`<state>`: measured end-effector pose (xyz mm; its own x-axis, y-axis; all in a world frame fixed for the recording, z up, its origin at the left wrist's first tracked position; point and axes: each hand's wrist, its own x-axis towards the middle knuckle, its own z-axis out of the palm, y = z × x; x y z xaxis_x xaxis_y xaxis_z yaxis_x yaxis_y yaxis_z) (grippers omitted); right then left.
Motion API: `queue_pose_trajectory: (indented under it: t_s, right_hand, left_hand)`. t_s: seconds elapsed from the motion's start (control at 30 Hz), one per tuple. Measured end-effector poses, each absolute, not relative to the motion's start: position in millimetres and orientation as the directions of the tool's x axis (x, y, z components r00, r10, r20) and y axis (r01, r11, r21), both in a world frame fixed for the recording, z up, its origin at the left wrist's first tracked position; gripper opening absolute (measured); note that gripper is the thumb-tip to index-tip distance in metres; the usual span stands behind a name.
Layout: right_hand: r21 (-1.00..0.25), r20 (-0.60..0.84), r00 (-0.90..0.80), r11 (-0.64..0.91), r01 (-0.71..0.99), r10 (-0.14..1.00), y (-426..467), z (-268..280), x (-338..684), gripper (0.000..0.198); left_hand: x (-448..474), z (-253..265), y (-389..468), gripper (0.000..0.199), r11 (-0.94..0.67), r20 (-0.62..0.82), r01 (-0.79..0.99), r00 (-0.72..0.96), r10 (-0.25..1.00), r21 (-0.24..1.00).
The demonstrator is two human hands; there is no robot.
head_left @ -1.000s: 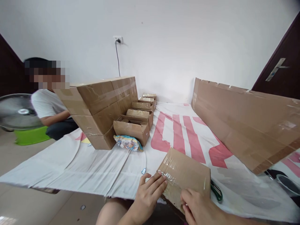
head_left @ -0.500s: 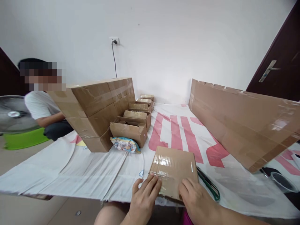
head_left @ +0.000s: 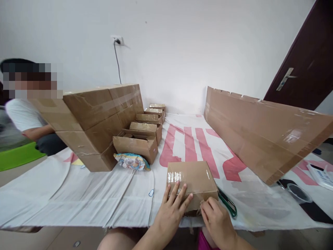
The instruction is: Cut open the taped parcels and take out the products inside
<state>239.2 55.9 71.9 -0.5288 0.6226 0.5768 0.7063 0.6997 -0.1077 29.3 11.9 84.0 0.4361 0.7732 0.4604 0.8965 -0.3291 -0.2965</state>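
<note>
Cardboard carton (head_left: 198,175), head view, twelve o'clock toward the far wall (head_left: 179,52): resting at six o'clock on the white cloth (head_left: 111,205), close to the cloth's near edge, glossy tape (head_left: 176,176) at the ten o'clock side of its top.

Left hand (head_left: 170,211) at the carton's eight o'clock: fingers spread apart, laid over the top and near edge, bracing rather than gripping, by the look of it. Right hand (head_left: 215,213) at five o'clock: thumb and fingertips together, clamped on the carton's near side by the corner. Small loose bit at the pinch; cannot tell whether flap or tape. Dark gap low on the near side, partly hidden.

Step in hand, judged from the grip: working the near side, one hand steadying, the other pinching. Cannot tell whether closing or pulling loose. Next move, as judged: calls for a firm left brace against sliding on the cloth, and a close right pinch without tearing card.

Green-handled cutter (head_left: 229,204) at four o'clock, just beside the carton; worth keeping fingers away.

Farther off: patterned packet (head_left: 132,162) at ten, row of open boxes (head_left: 135,144) at eleven, stacked boxes (head_left: 96,111) at ten, co-worker's white sleeve (head_left: 23,113) beyond; large cardboard panel (head_left: 255,135) upright at two.
</note>
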Motion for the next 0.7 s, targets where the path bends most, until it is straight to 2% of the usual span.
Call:
queue_pose_trajectory:
  t_s: [0.2, 0.3, 0.53, 0.7]
  right_hand:
    - [-0.41, 0.492, -0.406, 0.616, 0.672, 0.77, 46, 67, 238, 0.019]
    - [-0.497, 0.465, -0.38, 0.591, 0.635, 0.8, 42, 67, 239, 0.018]
    - [-0.516, 0.446, -0.397, 0.593, 0.618, 0.802, 31, 68, 244, 0.016]
    - [-0.51, 0.466, -0.414, 0.619, 0.597, 0.782, 17, 62, 247, 0.018]
  left_hand:
    - [35, 84, 8, 0.058, -0.33, 0.42, 0.896, 0.433, 0.798, -0.296]
    - [35, 82, 7, 0.061, -0.334, 0.396, 0.901, 0.424, 0.814, -0.278]
    - [39, 77, 7, 0.064, -0.305, 0.332, 0.931, 0.358, 0.872, -0.202]
    - [41, 75, 10, 0.063, -0.291, 0.372, 0.934, 0.349, 0.86, -0.206]
